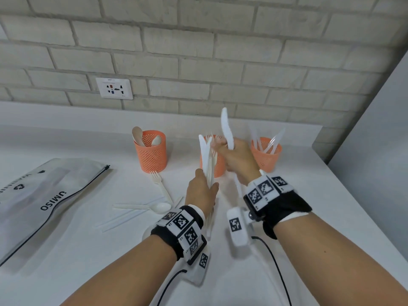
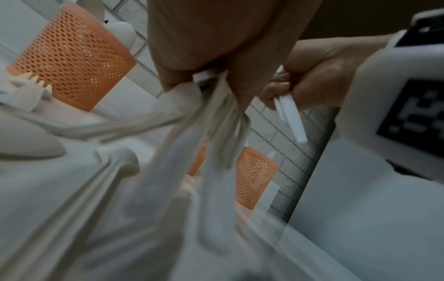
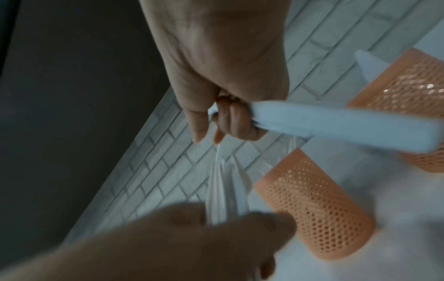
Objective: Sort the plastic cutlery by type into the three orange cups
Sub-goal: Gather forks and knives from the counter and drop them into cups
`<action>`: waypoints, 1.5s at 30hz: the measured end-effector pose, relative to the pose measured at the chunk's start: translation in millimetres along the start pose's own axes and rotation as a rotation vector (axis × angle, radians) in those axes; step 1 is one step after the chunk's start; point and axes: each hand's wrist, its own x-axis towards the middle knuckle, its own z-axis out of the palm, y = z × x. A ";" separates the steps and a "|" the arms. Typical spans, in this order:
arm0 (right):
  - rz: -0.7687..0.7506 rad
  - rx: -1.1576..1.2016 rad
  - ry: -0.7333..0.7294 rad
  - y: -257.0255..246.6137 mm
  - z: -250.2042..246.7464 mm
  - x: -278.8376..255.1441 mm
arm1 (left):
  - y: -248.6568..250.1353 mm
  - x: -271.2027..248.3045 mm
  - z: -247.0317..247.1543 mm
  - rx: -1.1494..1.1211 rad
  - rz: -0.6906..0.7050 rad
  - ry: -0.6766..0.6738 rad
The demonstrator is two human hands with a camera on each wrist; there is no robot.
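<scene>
Three orange mesh cups stand in a row by the wall: the left cup (image 1: 150,151) holds spoons, the middle cup (image 1: 217,167) holds forks and is partly hidden by my hands, and the right cup (image 1: 266,154) holds clear knives. My left hand (image 1: 202,191) grips a bundle of white cutlery (image 1: 207,160) upright in front of the middle cup. Beside it, my right hand (image 1: 237,160) holds a single white knife (image 1: 227,129), blade pointing up. The right wrist view shows that knife (image 3: 336,123) in curled fingers (image 3: 230,117), with the bundle (image 3: 223,190) below.
A loose fork (image 1: 160,184), a spoon (image 1: 154,207) and clear pieces (image 1: 123,219) lie on the white counter (image 1: 88,250) left of my hands. A zip bag (image 1: 44,195) lies at far left. The brick wall with a socket (image 1: 114,88) is behind the cups.
</scene>
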 end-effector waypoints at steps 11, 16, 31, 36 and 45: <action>0.110 0.077 0.214 5.5 0.3 22.9 | -5.0 0.3 6.0 0.191 0.099 -0.041; 0.181 0.471 0.307 -8.2 -32.1 39.2 | -5.0 6.8 7.1 0.175 0.072 -0.032; -0.155 -0.061 0.383 41.7 -91.9 105.3 | 21.4 25.0 5.4 -0.536 0.093 -0.269; -0.054 -0.217 0.277 54.9 -89.9 106.5 | 27.8 33.2 0.5 -0.848 -0.045 -0.323; -0.470 -0.162 -0.042 17.8 -53.9 45.0 | 25.6 47.8 -9.3 -1.140 -0.156 -0.375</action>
